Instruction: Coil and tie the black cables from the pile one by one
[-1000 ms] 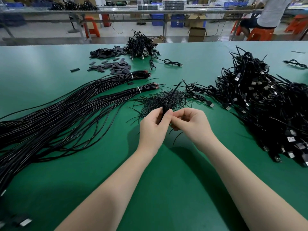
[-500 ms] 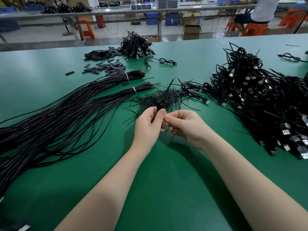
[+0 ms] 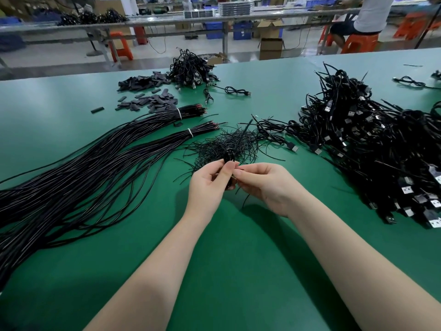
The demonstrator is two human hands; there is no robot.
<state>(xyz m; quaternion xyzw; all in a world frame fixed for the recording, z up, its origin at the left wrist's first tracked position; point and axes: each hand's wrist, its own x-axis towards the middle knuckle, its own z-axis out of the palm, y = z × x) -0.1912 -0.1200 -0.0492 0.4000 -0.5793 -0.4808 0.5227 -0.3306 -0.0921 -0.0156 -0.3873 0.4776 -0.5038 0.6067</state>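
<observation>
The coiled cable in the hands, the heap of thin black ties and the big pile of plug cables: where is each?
coiled cable (image 3: 229, 156), head view, top of the coil above the fingers.
thin black ties (image 3: 222, 144), head view, middle of the heap.
pile of plug cables (image 3: 372, 139), head view, middle of the pile.

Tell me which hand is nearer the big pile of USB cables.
Right. The right hand lies between the coil and the USB pile; the left hand is on the coil's far side, nearer the long cable bundles.

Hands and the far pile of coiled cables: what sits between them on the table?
In the head view, the loose heap of black twist ties lies just beyond the hands; past it, bare green table up to the far coiled-cable pile.
</observation>
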